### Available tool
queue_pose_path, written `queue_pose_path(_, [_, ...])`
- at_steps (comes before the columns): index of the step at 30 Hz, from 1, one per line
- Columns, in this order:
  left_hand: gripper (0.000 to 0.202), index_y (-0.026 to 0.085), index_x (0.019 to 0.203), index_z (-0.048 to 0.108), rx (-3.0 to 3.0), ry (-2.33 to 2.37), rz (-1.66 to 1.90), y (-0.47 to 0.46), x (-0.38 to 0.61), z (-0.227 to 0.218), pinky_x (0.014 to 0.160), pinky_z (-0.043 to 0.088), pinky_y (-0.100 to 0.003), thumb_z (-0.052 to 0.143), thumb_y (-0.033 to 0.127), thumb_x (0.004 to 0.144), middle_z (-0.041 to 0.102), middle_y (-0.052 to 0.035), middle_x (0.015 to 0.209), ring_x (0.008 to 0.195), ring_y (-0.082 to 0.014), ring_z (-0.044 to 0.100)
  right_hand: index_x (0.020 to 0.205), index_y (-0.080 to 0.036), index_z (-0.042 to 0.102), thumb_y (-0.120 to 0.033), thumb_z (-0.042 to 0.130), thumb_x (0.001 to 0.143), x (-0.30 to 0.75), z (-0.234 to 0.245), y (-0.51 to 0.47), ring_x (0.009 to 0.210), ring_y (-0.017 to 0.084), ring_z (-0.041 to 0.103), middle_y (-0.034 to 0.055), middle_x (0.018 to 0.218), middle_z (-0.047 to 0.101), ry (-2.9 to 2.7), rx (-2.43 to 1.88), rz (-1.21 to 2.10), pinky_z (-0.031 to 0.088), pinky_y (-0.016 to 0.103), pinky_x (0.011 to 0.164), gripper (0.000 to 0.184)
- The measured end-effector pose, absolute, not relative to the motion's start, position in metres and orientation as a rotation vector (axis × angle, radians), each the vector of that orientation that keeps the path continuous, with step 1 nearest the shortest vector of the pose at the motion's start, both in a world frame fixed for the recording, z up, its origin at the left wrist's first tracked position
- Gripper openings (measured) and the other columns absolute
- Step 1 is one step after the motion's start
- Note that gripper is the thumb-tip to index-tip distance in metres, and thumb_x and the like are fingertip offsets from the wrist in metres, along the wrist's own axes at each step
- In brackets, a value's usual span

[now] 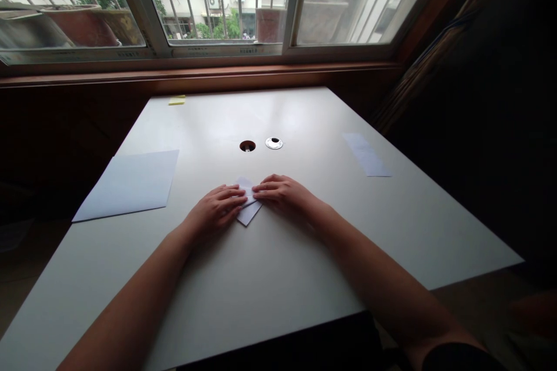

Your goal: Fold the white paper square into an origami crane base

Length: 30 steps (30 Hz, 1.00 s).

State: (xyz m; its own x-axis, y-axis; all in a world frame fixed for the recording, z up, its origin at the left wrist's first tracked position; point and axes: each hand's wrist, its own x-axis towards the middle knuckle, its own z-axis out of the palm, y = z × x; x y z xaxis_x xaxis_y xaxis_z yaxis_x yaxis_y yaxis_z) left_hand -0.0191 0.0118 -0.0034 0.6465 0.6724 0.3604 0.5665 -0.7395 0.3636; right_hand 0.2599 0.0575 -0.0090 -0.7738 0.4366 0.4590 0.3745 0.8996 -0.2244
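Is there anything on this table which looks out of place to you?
Yes: beyond the folded paper, a round cover lies on the table, right of an open hole. It looks odd because such a cover would probably belong there.

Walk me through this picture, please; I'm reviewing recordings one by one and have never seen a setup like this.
There is no machine here: a person works with two bare hands, the left hand and the right hand. The single view comes from a camera on the person's head, looking forward and down. On the white table lie a large paper sheet to the left, a paper strip to the right and a small yellow pad at the far edge. Both hands have fingers on a small folded paper; whether they grip or just press it, I can't tell.
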Motion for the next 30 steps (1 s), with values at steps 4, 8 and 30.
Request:
queue_pose_path(4, [0.035,0.029,0.131,0.063,2.7,1.031,0.643,0.012,-0.018,-0.006,0.115,0.042,-0.047,0.052,0.03,0.098,0.063,-0.0048,0.136,0.131,-0.0236,0.055,0.113,-0.027,0.073,-0.024,0.056,0.098,0.263,-0.01,0.057,0.105,0.019,0.063,0.0042,0.116,0.074,-2.5,-0.64,0.209,0.055,0.035,0.092,0.023])
queue_pose_path(8, [0.034,0.029,0.13,0.063,2.703,1.059,0.651,0.012,-0.017,-0.007,0.113,0.045,-0.046,0.051,0.03,0.098,0.062,-0.0046,0.137,0.131,-0.0235,0.055,0.115,-0.028,0.072,-0.022,0.057,0.097,0.261,-0.008,0.054,0.105,0.019,0.063,0.0047,0.115,0.074,-2.49,-0.66,0.192,0.055,0.036,0.092,0.025])
queue_pose_path(30, [0.036,0.03,0.134,0.06,2.683,1.036,0.644,0.013,-0.029,-0.003,0.116,0.043,-0.045,0.048,0.031,0.1,0.063,-0.0038,0.136,0.129,-0.0221,0.058,0.126,-0.033,0.067,-0.017,0.049,0.099,0.257,-0.006,0.051,0.092,0.018,0.056,0.0045,0.12,0.07,-2.606,-0.64,0.103,0.053,0.032,0.085,0.036])
